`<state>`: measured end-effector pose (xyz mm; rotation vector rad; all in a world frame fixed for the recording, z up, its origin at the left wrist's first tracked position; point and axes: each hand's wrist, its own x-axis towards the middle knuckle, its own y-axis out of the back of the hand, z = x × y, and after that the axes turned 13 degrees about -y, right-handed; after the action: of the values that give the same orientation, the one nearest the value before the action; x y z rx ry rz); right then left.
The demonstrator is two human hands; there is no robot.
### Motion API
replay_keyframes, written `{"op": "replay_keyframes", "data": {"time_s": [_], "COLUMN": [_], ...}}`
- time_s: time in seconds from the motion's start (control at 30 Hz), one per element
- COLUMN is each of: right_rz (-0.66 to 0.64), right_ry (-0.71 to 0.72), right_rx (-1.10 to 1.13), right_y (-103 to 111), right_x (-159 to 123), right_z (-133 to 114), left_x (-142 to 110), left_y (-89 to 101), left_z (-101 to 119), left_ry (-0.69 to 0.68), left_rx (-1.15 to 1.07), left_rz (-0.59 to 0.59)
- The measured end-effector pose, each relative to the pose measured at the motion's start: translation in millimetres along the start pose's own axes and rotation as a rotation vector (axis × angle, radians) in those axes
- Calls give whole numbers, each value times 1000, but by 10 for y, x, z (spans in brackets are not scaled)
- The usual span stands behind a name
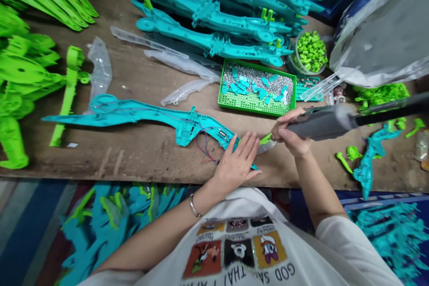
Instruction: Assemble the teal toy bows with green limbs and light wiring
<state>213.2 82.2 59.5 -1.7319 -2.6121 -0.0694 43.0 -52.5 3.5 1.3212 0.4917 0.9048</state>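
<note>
A long teal plastic shell (150,114), with thin red and blue wires inside, lies across the bench with its open side up. My left hand (236,158) rests on its right end, fingers stretched out flat and pressing on it. In my right hand (293,136) is a grey power screwdriver (321,124), held almost level with its dark cord running off to the right. The tool's front end is close to a light green part (266,138) at the shell's end; its tip is hidden by my fingers.
A green tray (254,106) of screws and small teal pieces stands behind the shell. Teal shells (187,31) are stacked at the back. Green parts (23,71) pile at the left. A round tub (310,51) holds small green pieces. Clear plastic pieces (184,62) lie between.
</note>
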Motion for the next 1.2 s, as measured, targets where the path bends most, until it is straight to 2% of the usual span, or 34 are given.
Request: {"op": "replay_keyframes", "data": {"time_s": [0.13, 0.27, 0.47, 0.57, 0.73, 0.8, 0.9, 1.03, 1.1, 1.2], "right_rz": [221, 386, 414, 423, 328, 320, 398, 489, 522, 588], "right_ry": [193, 241, 215, 199, 151, 169, 218, 242, 242, 216], "right_rx": [115, 110, 76, 56, 31, 34, 26, -15, -3, 36], "right_y": [-85, -183, -213, -200, -211, -218, -172, 54, 204, 390], "right_x": [391, 711, 842, 854, 897, 888, 772, 454, 308, 195], "right_z": [-89, 46, 286, 308, 264, 203, 35, -186, -198, -91], "left_x": [7, 6, 1, 4, 5, -1, -15, -24, -23, -22], "left_y": [3, 9, 13, 13, 2, -3, -7, -7, -6, -1], "left_z": [-3, -15, -30, -31, -31, -28, -20, -20, -24, -29], "left_ry": [3, 14, 21, 19, 15, 15, 11, 11, 5, -1], "left_rx": [-24, -61, -90, -93, -98, -100, -104, -107, -109, -103], "left_rz": [31, 67, 82, 91, 107, 103, 92, 81, 83, 92]}}
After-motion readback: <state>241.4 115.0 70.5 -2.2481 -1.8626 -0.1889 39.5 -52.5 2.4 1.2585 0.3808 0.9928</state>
